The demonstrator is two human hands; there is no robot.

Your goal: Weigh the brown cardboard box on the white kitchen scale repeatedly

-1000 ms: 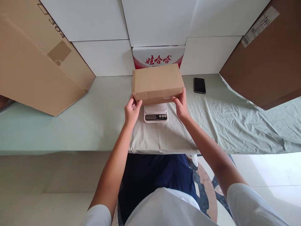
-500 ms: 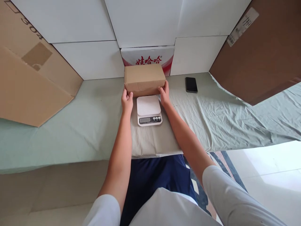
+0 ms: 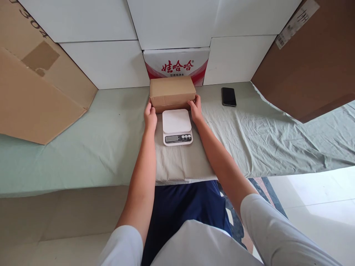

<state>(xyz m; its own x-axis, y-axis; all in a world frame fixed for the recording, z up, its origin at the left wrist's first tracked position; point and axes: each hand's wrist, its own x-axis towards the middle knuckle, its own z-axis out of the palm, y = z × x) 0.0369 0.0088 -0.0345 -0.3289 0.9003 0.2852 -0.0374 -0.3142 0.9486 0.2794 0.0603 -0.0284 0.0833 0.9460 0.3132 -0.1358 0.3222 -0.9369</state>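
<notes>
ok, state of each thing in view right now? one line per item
cardboard box: closed, on the table behind the scale, gripped at both ends
left hand: fingers on the box's left end
right hand: fingers on the box's right end
scale: platform bare, display unreadable
phone: screen dark, lying flat on the cloth
cloth: spread over the table, wrinkled

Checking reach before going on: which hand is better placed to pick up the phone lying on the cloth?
The right hand: it rests at the cardboard box's right end, nearer the black phone; the left hand is at the far end.
</notes>
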